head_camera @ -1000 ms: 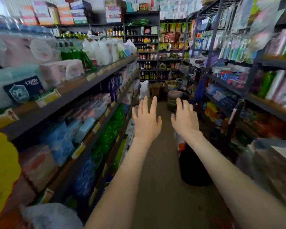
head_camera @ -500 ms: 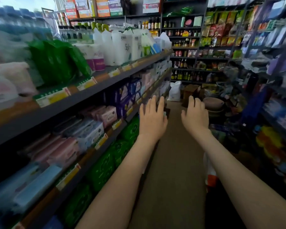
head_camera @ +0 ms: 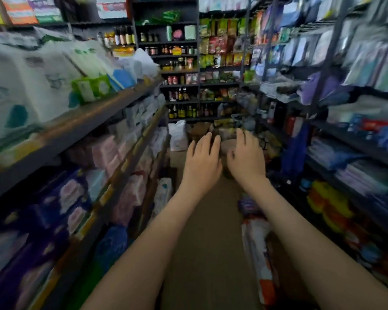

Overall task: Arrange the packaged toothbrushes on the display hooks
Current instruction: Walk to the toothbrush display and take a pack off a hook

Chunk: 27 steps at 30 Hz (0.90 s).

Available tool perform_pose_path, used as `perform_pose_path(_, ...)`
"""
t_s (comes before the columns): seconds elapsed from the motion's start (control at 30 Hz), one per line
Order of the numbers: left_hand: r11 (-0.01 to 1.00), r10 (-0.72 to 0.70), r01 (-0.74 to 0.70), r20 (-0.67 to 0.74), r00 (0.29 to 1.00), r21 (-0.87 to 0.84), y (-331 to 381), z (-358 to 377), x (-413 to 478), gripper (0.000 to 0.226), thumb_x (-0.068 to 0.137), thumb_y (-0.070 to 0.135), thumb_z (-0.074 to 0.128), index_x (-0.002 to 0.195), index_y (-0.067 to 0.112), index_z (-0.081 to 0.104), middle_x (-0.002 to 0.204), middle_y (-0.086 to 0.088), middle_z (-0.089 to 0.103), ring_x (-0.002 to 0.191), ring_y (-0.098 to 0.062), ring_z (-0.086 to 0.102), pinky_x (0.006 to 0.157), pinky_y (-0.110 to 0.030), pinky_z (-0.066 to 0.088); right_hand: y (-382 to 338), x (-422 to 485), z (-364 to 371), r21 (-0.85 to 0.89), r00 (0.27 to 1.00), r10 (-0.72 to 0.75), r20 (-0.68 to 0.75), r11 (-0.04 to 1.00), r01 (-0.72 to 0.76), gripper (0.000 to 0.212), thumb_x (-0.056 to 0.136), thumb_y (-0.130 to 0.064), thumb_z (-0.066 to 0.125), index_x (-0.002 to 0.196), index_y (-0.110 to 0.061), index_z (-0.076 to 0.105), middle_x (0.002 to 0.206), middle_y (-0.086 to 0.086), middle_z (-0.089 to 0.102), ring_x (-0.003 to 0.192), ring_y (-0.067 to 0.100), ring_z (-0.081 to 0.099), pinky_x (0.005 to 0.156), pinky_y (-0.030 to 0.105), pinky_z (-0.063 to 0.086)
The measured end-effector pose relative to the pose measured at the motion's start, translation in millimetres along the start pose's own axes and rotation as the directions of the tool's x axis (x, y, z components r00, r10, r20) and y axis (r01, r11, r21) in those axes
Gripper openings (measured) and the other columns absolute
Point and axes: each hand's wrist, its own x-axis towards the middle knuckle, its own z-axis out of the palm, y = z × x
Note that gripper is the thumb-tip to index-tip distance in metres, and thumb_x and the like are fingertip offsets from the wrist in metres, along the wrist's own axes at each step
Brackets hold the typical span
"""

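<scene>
Both my arms reach forward over a shop aisle. My left hand and my right hand hang side by side at mid-frame, palms down, fingers loosely extended, holding nothing. Hanging packaged goods fill the upper right rack on hooks; blur keeps me from telling whether they are toothbrushes. No toothbrush pack is in either hand.
Shelves of tissue and pad packs line the left side. Dark racks with boxed goods line the right. A back shelf with bottles and snack bags closes the aisle. Bags and boxes sit on the brown floor at right.
The view has swung and moved forward down the aisle; the back shelf looks closer. Both hands stay in front, now nearer each other with fingers slightly more relaxed.
</scene>
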Motion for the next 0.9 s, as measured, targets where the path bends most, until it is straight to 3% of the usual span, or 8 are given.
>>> perform_pose_path(0.13,0.975,0.162,-0.163,-0.023,0.987,-0.15,20,88,107,0.057,0.083,0.024,0.062,0.134,0.003,0.047,0.133,-0.02,0.053,0.123,-0.032,0.052,0.101,-0.046,0.042,79,81,26,-0.105,0.984,0.152,-0.093,0.981,-0.161,0.058,0.093,-0.022,0.05,0.144,-0.004,0.028,0.141,0.015,0.04,0.129,0.032,0.038,0.101,0.042,0.039)
perform_pose_path(0.3,0.916,0.253,-0.271,-0.098,0.962,-0.297,49,206,217,0.058,0.085,0.025,0.061,0.135,0.002,0.046,0.135,-0.021,0.051,0.123,-0.033,0.051,0.101,-0.046,0.042,174,173,68,-0.213,0.945,0.268,-0.188,0.928,-0.306,0.061,0.091,-0.023,0.053,0.144,-0.004,0.028,0.142,0.016,0.037,0.13,0.032,0.036,0.1,0.042,0.038)
perform_pose_path(0.57,0.795,0.378,-0.454,-0.257,0.89,-0.403,89,360,412,0.056,0.082,0.024,0.061,0.132,0.001,0.049,0.129,-0.022,0.054,0.119,-0.034,0.054,0.099,-0.047,0.043,310,351,132,-0.174,0.861,0.319,-0.397,0.895,-0.412,0.052,0.085,-0.014,0.054,0.134,0.0,0.041,0.124,0.019,0.049,0.112,0.036,0.048,0.091,0.047,0.045)
perform_pose_path(0.73,0.734,0.386,-0.487,-0.3,0.872,-0.472,109,439,518,0.06,0.079,0.023,0.069,0.131,0.0,0.049,0.128,-0.023,0.055,0.116,-0.037,0.055,0.096,-0.048,0.045,377,439,149,-0.252,0.815,0.353,-0.459,0.828,-0.5,0.06,0.087,-0.015,0.053,0.142,-0.002,0.031,0.136,0.018,0.042,0.122,0.034,0.04,0.1,0.044,0.038)
perform_pose_path(0.9,0.633,0.427,-0.567,-0.372,0.824,-0.527,147,514,622,0.061,0.083,0.026,0.062,0.135,0.0,0.044,0.134,-0.023,0.05,0.123,-0.037,0.049,0.1,-0.05,0.042,449,498,161,-0.303,0.725,0.398,-0.562,0.717,-0.628,0.058,0.088,-0.017,0.053,0.141,-0.005,0.032,0.134,0.016,0.042,0.12,0.034,0.042,0.096,0.044,0.04)
